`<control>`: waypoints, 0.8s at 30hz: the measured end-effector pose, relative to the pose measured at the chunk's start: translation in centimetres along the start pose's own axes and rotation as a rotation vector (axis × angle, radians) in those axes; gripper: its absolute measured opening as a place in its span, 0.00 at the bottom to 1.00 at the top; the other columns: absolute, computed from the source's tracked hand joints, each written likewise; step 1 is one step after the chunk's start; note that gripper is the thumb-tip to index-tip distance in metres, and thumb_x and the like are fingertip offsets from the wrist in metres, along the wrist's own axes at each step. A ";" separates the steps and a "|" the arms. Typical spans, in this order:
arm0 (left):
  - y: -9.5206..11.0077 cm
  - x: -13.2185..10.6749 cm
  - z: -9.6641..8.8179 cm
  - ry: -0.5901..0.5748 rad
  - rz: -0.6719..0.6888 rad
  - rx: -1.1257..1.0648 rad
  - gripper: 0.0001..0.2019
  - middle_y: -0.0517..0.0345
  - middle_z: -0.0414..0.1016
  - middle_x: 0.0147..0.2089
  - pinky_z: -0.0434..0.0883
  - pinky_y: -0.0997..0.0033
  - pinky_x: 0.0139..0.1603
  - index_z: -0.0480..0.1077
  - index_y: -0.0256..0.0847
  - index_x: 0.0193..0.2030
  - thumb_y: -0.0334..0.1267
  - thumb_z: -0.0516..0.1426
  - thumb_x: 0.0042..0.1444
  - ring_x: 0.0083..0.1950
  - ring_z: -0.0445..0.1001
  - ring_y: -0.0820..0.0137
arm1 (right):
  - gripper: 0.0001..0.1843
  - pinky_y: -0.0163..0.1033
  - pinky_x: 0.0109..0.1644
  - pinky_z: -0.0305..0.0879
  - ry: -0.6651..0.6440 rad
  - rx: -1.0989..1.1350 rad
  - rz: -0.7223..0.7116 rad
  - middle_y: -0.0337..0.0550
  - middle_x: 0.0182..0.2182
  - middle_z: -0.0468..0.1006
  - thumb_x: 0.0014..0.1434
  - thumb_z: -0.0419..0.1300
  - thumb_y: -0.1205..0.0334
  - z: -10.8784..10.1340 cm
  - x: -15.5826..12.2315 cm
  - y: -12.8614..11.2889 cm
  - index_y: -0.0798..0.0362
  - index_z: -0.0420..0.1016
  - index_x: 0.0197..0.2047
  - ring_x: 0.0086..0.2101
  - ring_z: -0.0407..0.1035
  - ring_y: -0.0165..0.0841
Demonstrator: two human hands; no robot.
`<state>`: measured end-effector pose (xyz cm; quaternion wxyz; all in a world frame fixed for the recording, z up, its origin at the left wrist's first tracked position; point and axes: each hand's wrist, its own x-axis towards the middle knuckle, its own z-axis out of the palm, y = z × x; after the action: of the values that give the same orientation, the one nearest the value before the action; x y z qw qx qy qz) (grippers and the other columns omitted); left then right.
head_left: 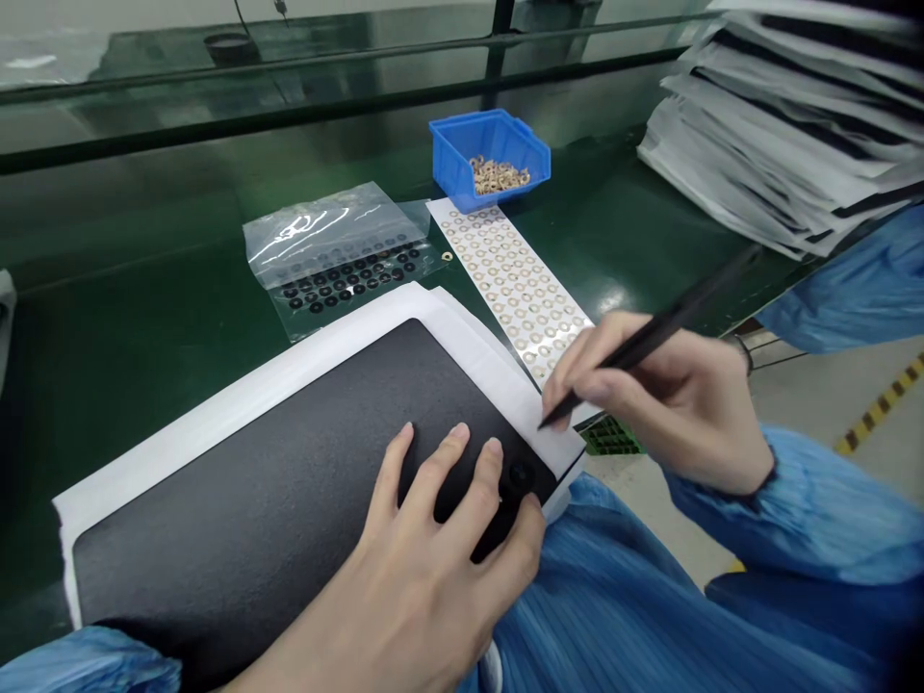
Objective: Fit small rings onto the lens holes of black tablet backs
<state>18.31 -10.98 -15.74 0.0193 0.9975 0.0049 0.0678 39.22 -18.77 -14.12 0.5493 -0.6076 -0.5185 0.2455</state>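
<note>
A black flat panel with rounded corners (274, 481) lies on white wrapping sheet (238, 404) at the bench's near edge. My left hand (440, 549) rests on the panel with its fingers spread, close to a round dark hole or ring (521, 474) near the right corner. In my right hand (664, 395) is a pair of black tweezers (656, 337), its tip pointing down-left above the white sheet beside that corner. Behind the tip runs a white sheet of small ring stickers (516, 289), partly covered by my right fingers.
A blue bin (454, 159) holds many small tan rings. Left of it, a clear plastic bag (332, 231) overlaps a sheet of black rings (353, 279). One loose ring (447, 257) lies on the green bench (144, 318). Stacked wrapped panels (786, 135) stand at the right.
</note>
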 end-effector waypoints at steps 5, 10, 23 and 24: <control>0.1 0.2 1.0 0.098 -0.023 -0.005 0.16 0.53 0.66 0.59 0.56 0.39 0.58 0.64 0.50 0.57 0.44 0.50 0.63 0.60 0.61 0.51 | 0.20 0.39 0.30 0.75 0.082 -0.082 -0.030 0.39 0.20 0.75 0.49 0.65 0.45 0.2 7.5 2.1 0.53 0.68 0.27 0.24 0.75 0.33; 0.3 0.4 1.3 0.179 -0.055 0.009 0.14 0.55 0.69 0.55 0.57 0.40 0.57 0.67 0.50 0.52 0.44 0.52 0.60 0.57 0.63 0.52 | 0.16 0.40 0.32 0.74 0.072 -0.194 -0.109 0.42 0.22 0.77 0.54 0.62 0.50 2.0 14.8 7.1 0.54 0.67 0.28 0.26 0.76 0.36; -1.2 0.8 0.0 0.061 -0.021 -0.152 0.19 0.54 0.67 0.57 0.59 0.37 0.58 0.64 0.49 0.55 0.50 0.53 0.59 0.57 0.63 0.55 | 0.10 0.40 0.38 0.67 0.117 -0.466 -0.211 0.45 0.29 0.77 0.55 0.61 0.56 1.4 15.9 7.0 0.55 0.72 0.30 0.31 0.71 0.35; -1.7 0.9 -0.4 0.039 -0.040 -0.191 0.19 0.54 0.66 0.58 0.58 0.38 0.59 0.64 0.47 0.56 0.50 0.53 0.60 0.57 0.62 0.56 | 0.12 0.40 0.37 0.66 0.110 -0.481 -0.215 0.44 0.28 0.77 0.56 0.59 0.55 1.0 15.2 6.1 0.55 0.72 0.29 0.30 0.71 0.34</control>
<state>19.14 -9.24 -15.28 0.1153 0.9893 0.0187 0.0870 45.78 -3.87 -15.93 0.4392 -0.6745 -0.5930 0.0220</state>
